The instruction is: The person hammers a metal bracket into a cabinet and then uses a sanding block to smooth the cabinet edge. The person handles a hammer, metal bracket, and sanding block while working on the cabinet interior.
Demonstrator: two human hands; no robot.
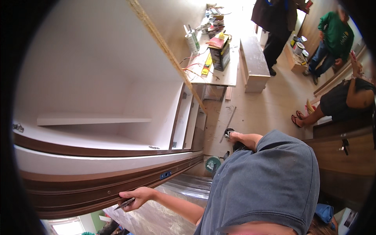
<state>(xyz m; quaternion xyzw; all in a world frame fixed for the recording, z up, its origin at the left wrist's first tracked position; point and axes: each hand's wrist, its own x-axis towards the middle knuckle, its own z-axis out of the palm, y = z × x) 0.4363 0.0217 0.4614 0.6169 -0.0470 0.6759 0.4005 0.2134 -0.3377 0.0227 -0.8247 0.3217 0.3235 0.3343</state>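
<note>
Two bare hands work at a tall wardrobe carcass: the left hand (135,194) presses its fingers against the dark brown top rail (109,184) while pinching a slim dark marker or pencil (125,203), its grip closed on that tool. The right hand (234,137) hangs low beside the person's grey shirt, wrapped around a dark power tool (231,132), most likely a drill or driver, though most of its body is hidden. Judging by this, the work is at the marking stage on the rail, and the next move calls for a steady mark near the small blue fitting (165,174), then bringing the tool up square to the rail without letting it slip along the edge.

One white shelf (94,119) sits inside the white cabinet interior. One green roll (212,164), perhaps tape, lies on the floor below. One cluttered table (219,76) stands behind, carrying two white sealant cartridges (192,41), one dark can (220,55) and one yellow level (206,64). One low wooden bench (253,64) stands beside it. Three other people wait at the far side of the room.
</note>
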